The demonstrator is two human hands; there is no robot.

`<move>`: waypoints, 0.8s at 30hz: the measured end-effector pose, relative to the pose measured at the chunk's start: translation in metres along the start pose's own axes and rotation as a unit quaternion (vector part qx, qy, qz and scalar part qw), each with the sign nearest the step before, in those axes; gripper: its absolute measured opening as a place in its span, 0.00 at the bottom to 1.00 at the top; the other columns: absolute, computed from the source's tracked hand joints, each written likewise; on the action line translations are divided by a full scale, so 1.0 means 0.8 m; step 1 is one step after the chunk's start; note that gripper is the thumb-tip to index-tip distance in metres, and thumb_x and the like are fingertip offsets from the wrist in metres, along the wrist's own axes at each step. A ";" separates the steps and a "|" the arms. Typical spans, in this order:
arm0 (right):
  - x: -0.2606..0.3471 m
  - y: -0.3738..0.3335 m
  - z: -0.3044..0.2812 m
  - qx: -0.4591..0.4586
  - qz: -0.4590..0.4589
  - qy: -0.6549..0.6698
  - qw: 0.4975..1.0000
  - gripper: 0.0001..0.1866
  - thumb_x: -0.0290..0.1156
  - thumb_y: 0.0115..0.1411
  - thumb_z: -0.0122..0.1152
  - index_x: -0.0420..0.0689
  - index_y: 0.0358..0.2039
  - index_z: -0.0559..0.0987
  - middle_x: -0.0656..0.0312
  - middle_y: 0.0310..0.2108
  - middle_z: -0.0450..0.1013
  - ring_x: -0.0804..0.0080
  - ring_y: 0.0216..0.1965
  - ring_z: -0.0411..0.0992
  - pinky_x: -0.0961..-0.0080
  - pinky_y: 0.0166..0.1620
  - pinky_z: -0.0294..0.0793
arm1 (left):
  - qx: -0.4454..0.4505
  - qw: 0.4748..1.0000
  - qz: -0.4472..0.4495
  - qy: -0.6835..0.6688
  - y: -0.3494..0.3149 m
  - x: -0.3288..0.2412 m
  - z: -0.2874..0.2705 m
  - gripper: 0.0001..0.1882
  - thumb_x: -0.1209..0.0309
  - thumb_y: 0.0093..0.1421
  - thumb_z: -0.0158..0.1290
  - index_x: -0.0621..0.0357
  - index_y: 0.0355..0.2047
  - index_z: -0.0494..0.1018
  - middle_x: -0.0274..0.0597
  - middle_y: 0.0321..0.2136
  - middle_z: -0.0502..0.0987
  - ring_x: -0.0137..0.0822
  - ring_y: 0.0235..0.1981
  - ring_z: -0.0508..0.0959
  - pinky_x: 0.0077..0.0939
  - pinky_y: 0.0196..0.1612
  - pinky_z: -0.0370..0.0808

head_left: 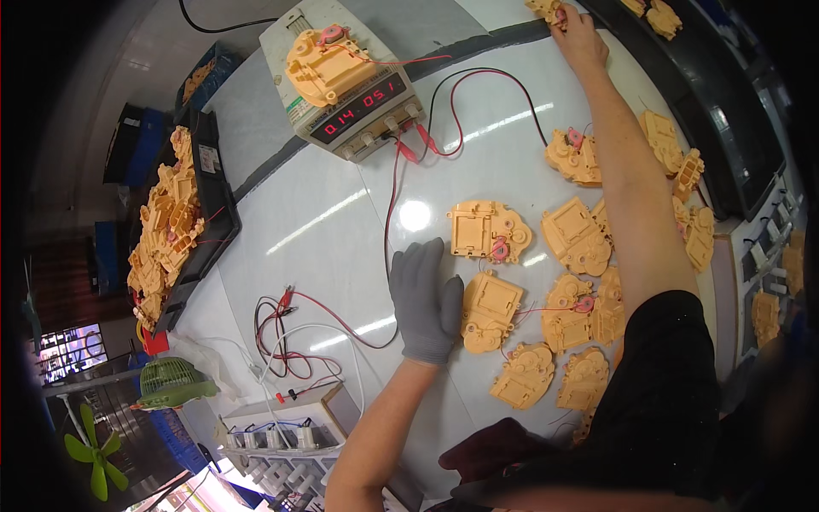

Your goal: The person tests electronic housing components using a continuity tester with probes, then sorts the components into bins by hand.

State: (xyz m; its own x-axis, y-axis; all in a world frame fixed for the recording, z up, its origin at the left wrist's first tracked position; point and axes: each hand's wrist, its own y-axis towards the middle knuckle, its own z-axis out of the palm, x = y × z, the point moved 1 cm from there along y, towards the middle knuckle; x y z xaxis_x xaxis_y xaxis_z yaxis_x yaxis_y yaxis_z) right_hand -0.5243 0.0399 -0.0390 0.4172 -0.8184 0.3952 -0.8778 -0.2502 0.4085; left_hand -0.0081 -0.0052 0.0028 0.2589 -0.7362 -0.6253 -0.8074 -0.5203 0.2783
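Note:
My left hand (422,303), in a grey glove, lies flat on the table with its fingers stretched out. Its thumb side is beside an orange plastic housing (492,311), and another housing (490,232) with a small pink round part is just beyond the fingertips. At the far right, my bare right hand (582,41) reaches out with its fingers closed on an orange plastic housing (546,10), partly cut off by the frame's edge. More such housings, including one (577,235) near my right forearm, are spread across the right half of the table, some with thin red wires.
A bench power supply (363,119) with a lit red display stands at the back, an orange housing (328,66) on top. Test leads (290,328) lie tangled at left. A black crate (217,183) heaped with housings stands farther left; a green fan (173,381) is below it.

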 end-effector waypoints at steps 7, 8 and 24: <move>-0.004 0.002 -0.028 0.025 -0.006 0.035 0.999 0.33 0.50 0.57 0.68 0.49 0.58 0.68 0.50 0.54 0.72 0.50 0.53 0.76 0.53 0.55 0.75 | -0.019 1.000 0.011 0.003 0.017 -0.008 0.002 0.26 0.67 0.61 0.55 0.61 0.59 0.71 0.52 0.54 0.75 0.56 0.59 0.70 0.51 0.67 0.62; -0.003 -0.007 -0.041 0.034 -0.007 0.068 0.997 0.34 0.50 0.56 0.68 0.47 0.57 0.69 0.49 0.53 0.72 0.50 0.53 0.76 0.53 0.55 0.74 | -0.021 1.000 0.008 0.004 0.016 -0.010 0.004 0.26 0.67 0.61 0.55 0.61 0.59 0.71 0.52 0.53 0.75 0.56 0.59 0.70 0.50 0.66 0.62; 0.054 -0.319 -0.318 0.341 -0.212 0.277 0.873 0.26 0.39 0.56 0.69 0.49 0.52 0.69 0.57 0.36 0.76 0.65 0.39 0.78 0.67 0.43 0.78 | -0.032 0.998 -0.004 -0.044 0.015 -0.002 0.009 0.22 0.66 0.65 0.52 0.62 0.58 0.74 0.54 0.49 0.77 0.54 0.55 0.72 0.47 0.62 0.64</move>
State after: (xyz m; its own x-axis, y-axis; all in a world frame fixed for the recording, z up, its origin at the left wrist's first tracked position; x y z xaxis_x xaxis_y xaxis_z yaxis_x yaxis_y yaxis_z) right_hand -0.2219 0.1998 0.0832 0.6220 -0.2497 0.7422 -0.4745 -0.8741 0.1036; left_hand -0.0223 -0.0072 0.0021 0.2146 -0.6922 -0.6891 -0.7690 -0.5547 0.3178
